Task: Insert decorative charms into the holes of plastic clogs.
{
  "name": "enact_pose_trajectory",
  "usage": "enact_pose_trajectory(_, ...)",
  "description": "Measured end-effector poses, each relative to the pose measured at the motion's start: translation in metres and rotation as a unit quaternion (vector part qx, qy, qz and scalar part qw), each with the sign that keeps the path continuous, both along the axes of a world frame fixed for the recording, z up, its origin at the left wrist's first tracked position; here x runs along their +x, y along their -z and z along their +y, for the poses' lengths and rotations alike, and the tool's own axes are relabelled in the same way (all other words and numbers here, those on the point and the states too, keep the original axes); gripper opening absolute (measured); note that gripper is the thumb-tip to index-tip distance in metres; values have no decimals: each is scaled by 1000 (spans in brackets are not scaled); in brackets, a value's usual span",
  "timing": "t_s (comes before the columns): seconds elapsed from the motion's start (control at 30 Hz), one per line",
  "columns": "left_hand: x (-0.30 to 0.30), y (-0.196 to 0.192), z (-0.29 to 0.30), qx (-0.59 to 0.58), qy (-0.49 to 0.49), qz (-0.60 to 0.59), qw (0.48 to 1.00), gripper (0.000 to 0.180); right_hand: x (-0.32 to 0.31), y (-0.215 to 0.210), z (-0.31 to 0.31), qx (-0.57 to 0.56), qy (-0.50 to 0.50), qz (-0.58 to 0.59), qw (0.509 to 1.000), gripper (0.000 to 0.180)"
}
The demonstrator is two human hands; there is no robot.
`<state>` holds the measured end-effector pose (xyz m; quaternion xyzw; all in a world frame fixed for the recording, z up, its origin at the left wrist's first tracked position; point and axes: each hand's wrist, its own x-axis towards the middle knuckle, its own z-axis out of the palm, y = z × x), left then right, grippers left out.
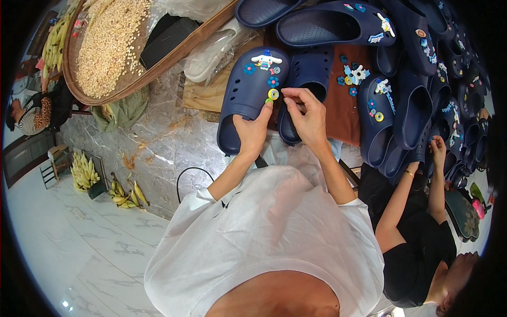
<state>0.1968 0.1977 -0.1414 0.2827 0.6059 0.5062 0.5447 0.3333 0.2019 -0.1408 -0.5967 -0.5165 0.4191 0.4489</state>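
My left hand grips the heel end of a navy blue foam clog lying on the marble table, thumb up by a round yellow charm. The clog carries a white cartoon-dog charm and small blue flower charms. My right hand has its fingers pinched together just right of the yellow charm, over a second plain navy clog; whether a small charm sits between the fingers is hidden.
A pile of navy clogs with charms fills the right side. Loose charms lie on a brown board. A person in black handles clogs at the right. A wide basket of kernels stands at the left, corn cobs below.
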Motion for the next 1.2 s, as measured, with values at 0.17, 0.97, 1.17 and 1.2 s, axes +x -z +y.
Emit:
enact_pose_trajectory(0.17,-5,15,0,35,22,48,998,37,-8,-3,0,35,-16,-28,999,18)
enact_pose_trajectory(0.97,-4,0,1,-2,33,0,999,49,-11,-5,7,55,-24,-106,993,17)
enact_pose_trajectory(1.17,-17,11,-1,-29,17,-75,997,31,-5,-6,-2,122,-91,-138,979,25)
enact_pose_trajectory(1.2,-18,11,-4,-30,16,-75,997,31,-5,-7,-4,127,-105,-149,975,26)
